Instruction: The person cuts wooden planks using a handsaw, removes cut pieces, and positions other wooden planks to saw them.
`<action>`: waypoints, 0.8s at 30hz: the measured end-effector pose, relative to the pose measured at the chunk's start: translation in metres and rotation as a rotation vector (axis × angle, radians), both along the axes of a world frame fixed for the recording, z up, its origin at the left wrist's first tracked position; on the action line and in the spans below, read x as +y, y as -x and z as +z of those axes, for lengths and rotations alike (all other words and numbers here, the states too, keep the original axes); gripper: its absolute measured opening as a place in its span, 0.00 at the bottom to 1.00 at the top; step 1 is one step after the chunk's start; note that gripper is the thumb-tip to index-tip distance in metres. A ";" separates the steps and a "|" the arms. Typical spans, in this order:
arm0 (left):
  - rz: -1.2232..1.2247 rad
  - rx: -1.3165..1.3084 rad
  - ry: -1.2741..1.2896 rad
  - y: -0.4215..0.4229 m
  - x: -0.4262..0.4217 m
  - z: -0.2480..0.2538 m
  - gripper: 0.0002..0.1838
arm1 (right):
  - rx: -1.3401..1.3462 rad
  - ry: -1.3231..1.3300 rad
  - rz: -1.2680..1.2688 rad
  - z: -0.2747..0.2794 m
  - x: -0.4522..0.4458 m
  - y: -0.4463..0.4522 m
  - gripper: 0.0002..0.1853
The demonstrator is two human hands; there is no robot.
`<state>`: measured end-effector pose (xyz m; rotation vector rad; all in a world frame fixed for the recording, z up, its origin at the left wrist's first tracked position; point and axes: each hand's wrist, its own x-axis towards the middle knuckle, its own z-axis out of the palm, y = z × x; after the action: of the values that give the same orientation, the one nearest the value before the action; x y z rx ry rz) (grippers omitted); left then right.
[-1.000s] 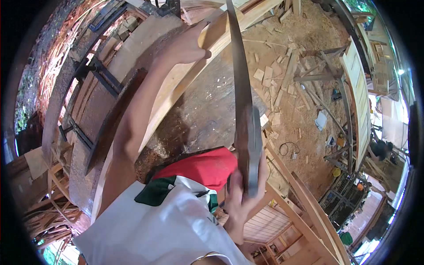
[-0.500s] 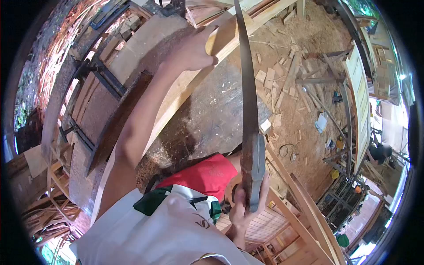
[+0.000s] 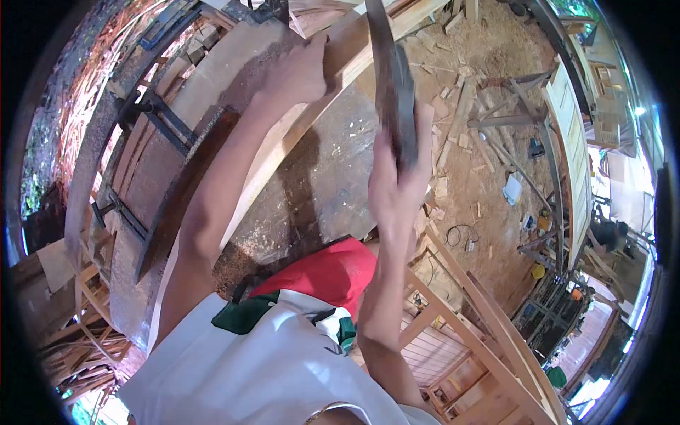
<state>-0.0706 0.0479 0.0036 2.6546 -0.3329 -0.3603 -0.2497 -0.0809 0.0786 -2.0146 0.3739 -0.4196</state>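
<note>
"What's being worn?"

"A white shirt [image 3: 262, 368], with a dark green panel [image 3: 243, 316] at the left corner of its lower edge and a smaller green patch [image 3: 346, 331] towards the right corner."

"Any markings?"

"A dark marking [image 3: 333, 348] near that smaller patch (only a few strokes show among the folds)."

"Below the shirt?"

"A red garment [image 3: 319, 273], showing past the lower edge."

"And the neck?"

"A thin golden curve [image 3: 317, 412] by the collar, possibly a chain; it's small and cut off."

"Hands?"

"Left hand [image 3: 299, 74] and right hand [image 3: 395, 183] both bare."

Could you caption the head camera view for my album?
Right hand gripping a saw, left hand on a long wooden plank.
</note>
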 end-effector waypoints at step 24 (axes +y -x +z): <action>-0.019 -0.029 0.050 0.003 -0.006 0.009 0.46 | 0.105 -0.082 -0.070 0.002 -0.010 0.186 0.37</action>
<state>-0.0734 0.0420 0.0122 2.6112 -0.3720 -0.3155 -0.4356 -0.0910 0.0804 -1.9523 0.5196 -0.3370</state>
